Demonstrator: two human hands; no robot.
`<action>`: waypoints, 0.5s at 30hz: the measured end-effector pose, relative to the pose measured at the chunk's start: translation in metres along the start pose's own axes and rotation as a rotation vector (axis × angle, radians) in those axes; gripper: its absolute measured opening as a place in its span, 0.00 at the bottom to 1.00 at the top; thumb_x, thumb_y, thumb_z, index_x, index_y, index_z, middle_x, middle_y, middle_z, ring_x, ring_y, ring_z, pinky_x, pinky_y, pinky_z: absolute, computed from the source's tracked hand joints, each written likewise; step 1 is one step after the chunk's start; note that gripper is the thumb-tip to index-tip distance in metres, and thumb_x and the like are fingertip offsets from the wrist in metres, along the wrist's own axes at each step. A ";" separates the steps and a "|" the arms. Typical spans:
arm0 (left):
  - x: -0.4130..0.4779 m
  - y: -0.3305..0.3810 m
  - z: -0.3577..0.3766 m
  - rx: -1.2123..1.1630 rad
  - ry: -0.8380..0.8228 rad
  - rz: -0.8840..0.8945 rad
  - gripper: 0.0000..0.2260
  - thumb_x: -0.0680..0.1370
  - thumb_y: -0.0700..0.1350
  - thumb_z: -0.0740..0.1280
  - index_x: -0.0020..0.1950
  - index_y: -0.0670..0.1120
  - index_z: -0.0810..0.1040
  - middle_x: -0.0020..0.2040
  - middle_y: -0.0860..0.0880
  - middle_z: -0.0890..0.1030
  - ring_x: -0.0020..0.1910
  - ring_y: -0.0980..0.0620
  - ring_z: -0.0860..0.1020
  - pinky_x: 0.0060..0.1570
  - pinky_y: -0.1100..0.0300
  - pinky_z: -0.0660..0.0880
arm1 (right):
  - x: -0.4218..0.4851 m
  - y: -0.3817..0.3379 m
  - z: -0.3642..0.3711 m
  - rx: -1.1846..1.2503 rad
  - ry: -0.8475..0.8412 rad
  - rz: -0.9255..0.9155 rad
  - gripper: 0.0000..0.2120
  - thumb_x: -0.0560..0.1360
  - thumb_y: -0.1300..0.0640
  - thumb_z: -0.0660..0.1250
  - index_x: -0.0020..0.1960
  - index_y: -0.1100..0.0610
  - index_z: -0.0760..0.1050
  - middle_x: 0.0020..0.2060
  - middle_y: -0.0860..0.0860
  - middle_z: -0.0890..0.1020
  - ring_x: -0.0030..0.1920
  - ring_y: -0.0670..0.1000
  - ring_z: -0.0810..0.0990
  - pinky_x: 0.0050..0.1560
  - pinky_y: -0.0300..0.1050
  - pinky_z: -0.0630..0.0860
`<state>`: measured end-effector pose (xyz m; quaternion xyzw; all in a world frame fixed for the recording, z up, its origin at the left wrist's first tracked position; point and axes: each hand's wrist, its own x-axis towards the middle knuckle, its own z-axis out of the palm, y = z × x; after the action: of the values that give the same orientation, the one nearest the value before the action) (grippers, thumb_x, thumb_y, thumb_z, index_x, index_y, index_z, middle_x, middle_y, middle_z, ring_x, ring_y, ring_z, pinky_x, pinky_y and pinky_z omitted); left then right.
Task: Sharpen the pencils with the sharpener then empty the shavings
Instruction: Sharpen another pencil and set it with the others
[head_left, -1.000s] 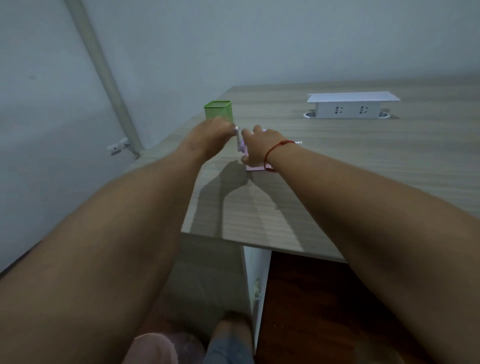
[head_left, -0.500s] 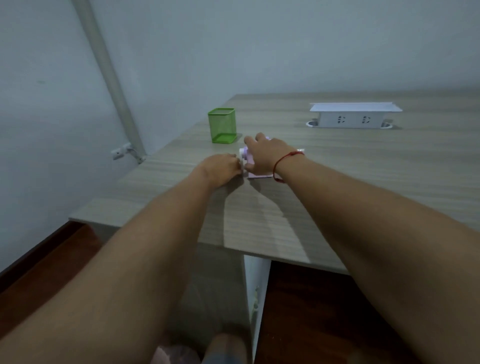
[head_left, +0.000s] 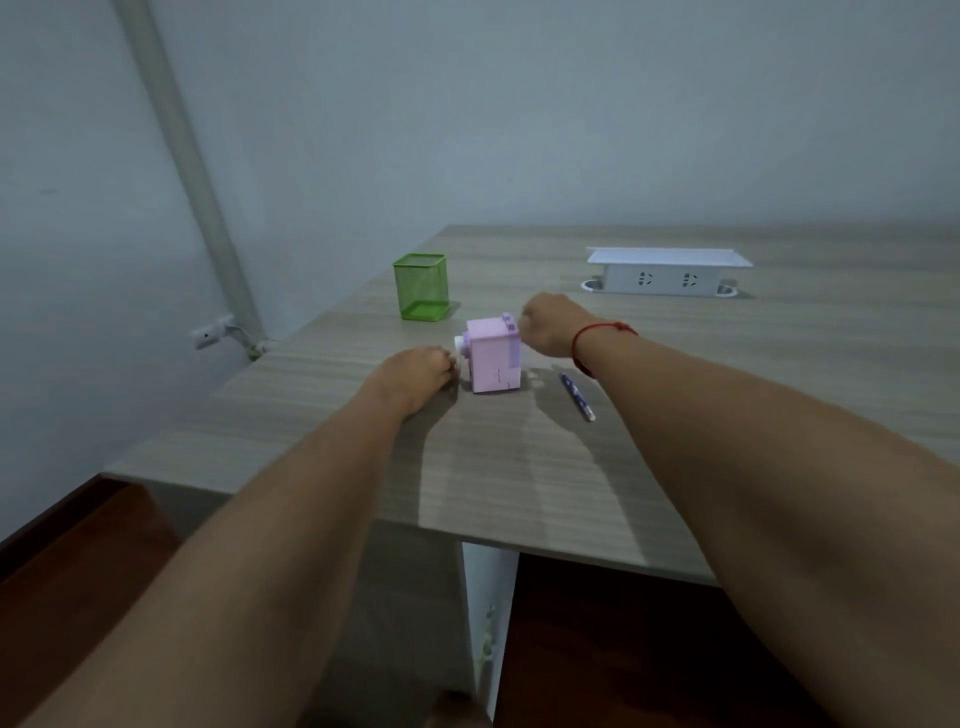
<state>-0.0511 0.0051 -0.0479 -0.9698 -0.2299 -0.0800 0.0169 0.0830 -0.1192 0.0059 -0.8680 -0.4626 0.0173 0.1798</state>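
A pink box-shaped pencil sharpener (head_left: 493, 361) stands upright on the wooden table (head_left: 519, 467). My left hand (head_left: 415, 371) rests on the table at its left side, fingertips curled at the white crank knob (head_left: 460, 345). My right hand (head_left: 549, 325) is closed at the sharpener's upper right, against the purple clamp piece (head_left: 509, 323). A dark patterned pencil (head_left: 577, 397) lies loose on the table to the right of the sharpener, under my right wrist. A green mesh pencil holder (head_left: 422, 287) stands behind the sharpener to the left and looks empty.
A white socket box (head_left: 669, 271) sits at the back right of the table. The table's left and front edges are close; a white cabinet panel (head_left: 488, 613) and dark wood floor (head_left: 613, 649) lie below. A grey pipe (head_left: 192, 171) runs down the wall at left.
My left hand dropped from beside the green holder to the sharpener's left side. My right hand slid off the top to its right, uncovering the sharpener and the pencil.
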 end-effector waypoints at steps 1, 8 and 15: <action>-0.002 0.001 -0.001 0.008 -0.010 0.001 0.14 0.82 0.44 0.57 0.61 0.39 0.78 0.63 0.40 0.76 0.61 0.42 0.75 0.60 0.52 0.72 | -0.005 0.003 -0.001 -0.070 -0.031 0.002 0.14 0.80 0.60 0.57 0.57 0.65 0.78 0.58 0.64 0.79 0.59 0.62 0.78 0.52 0.46 0.73; -0.017 0.001 -0.017 -0.137 0.284 -0.139 0.18 0.77 0.38 0.60 0.67 0.44 0.74 0.64 0.40 0.76 0.62 0.41 0.75 0.60 0.50 0.74 | -0.015 -0.005 0.003 -0.200 -0.054 -0.048 0.14 0.79 0.67 0.59 0.62 0.62 0.77 0.59 0.61 0.80 0.58 0.61 0.79 0.55 0.47 0.74; 0.012 0.041 -0.007 -0.548 0.393 -0.208 0.15 0.80 0.39 0.54 0.60 0.39 0.76 0.60 0.38 0.78 0.57 0.43 0.77 0.53 0.56 0.71 | -0.024 0.004 0.013 -0.305 0.019 -0.151 0.16 0.81 0.59 0.57 0.66 0.58 0.75 0.63 0.61 0.77 0.63 0.61 0.76 0.60 0.48 0.72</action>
<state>-0.0229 -0.0267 -0.0390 -0.8758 -0.2899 -0.3249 -0.2081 0.0700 -0.1365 -0.0102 -0.8482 -0.5218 -0.0750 0.0511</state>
